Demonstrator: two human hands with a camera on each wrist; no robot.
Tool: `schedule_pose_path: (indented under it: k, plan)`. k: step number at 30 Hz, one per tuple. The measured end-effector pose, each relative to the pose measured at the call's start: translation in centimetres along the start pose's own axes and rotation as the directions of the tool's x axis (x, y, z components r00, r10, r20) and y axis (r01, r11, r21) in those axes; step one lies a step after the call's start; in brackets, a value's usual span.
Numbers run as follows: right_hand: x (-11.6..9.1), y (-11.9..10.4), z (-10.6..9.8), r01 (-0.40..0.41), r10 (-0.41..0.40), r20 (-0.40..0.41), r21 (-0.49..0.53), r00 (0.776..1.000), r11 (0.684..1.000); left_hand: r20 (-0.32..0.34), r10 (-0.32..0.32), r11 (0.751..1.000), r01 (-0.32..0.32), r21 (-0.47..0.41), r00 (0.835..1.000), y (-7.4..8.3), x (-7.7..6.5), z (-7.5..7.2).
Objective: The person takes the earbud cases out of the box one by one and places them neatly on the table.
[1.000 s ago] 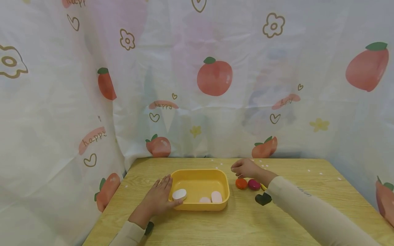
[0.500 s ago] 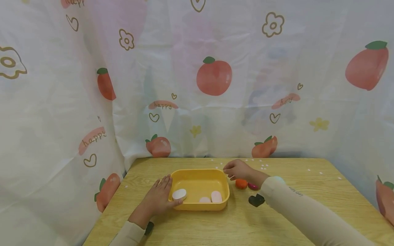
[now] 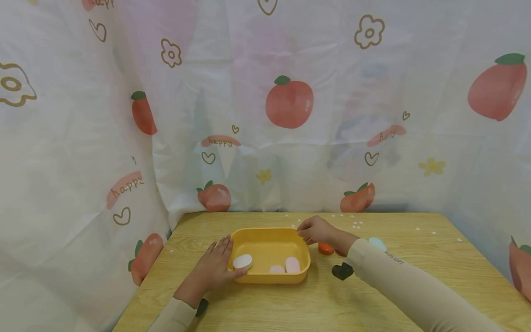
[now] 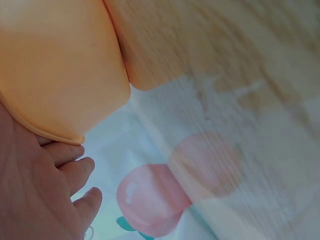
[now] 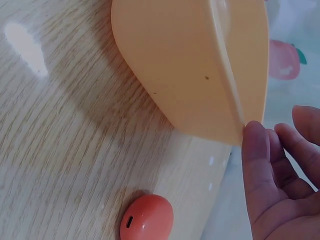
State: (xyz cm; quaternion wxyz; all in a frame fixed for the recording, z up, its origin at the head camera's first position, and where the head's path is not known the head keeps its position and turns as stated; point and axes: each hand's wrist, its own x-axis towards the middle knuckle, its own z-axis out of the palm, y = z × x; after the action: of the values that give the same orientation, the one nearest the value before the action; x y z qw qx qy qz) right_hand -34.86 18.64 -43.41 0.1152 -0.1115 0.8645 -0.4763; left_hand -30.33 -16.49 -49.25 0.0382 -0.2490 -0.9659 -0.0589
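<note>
A yellow plastic box [image 3: 269,278] without a lid stands on the table between both hands in the head view. My left hand [image 3: 211,269] lies along its left end, fingers straight against the wall and thumb over the front corner. At the back right corner, my right hand [image 3: 318,230] has its fingertips at the box's rim; the right wrist view puts one fingertip right on the edge. Inside the box lie a white oval piece [image 3: 242,262] and two pale pink pieces, one rounded [image 3: 292,265], the other [image 3: 277,269] partly hidden by the front wall.
An orange rounded piece [image 5: 147,218] with a small dark slot sits right of the box. A pale blue piece [image 3: 378,244] lies behind the right sleeve. Small white flecks dot the back of the wooden table [image 3: 415,258]; a fruit-print curtain [image 3: 290,161] encloses it.
My right hand has moved left, from above the coloured pieces to the box's back right corner. The pale blue piece has come into view behind the sleeve. My left hand keeps its place.
</note>
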Motion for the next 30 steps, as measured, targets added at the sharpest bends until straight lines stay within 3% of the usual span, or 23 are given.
schedule_pose_path:
  k: [18,30]
  plan:
    - [0.4,-1.4,1.9,0.008,-0.011,0.075,0.04,0.997,0.999,0.002,-0.004,1.0,0.004,0.003,1.0,0.0,-0.1,0.0]
    - [0.8,-2.0,3.9,-0.047,0.047,0.097,0.005,0.994,0.999,-0.003,-0.003,1.0,0.003,-0.009,1.0,-0.2,0.0,0.2]
